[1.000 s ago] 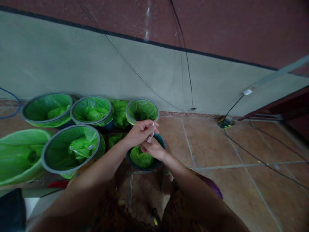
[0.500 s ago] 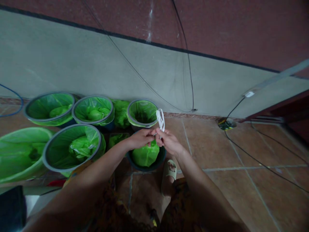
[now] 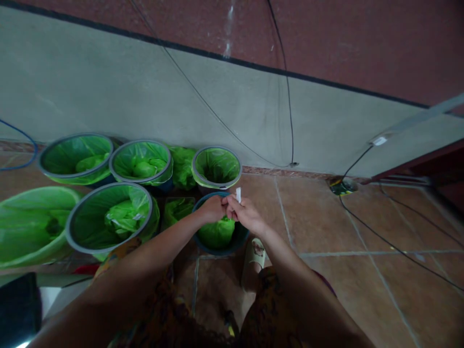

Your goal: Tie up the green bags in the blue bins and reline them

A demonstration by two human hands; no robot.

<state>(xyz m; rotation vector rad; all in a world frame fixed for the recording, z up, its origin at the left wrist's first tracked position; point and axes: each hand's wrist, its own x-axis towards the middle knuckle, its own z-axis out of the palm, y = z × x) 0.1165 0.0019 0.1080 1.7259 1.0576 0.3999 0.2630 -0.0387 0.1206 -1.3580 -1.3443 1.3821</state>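
Above the bucket (image 3: 219,252), the right hand (image 3: 249,213) pinches white string (image 3: 238,194); the left hand (image 3: 213,209) curls, its hold hidden. The green bag (image 3: 217,235) sits in the bucket beneath them. Less string sticks up than a moment ago.

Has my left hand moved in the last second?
Yes: judged against the rightmost gray-rimmed bin, your left hand now appears lower in the view, no longer overlapping that bin.

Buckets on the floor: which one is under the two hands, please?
The blue-rimmed bucket, with a green bag inside, is under the left hand and right hand. The others show grey or green rims.
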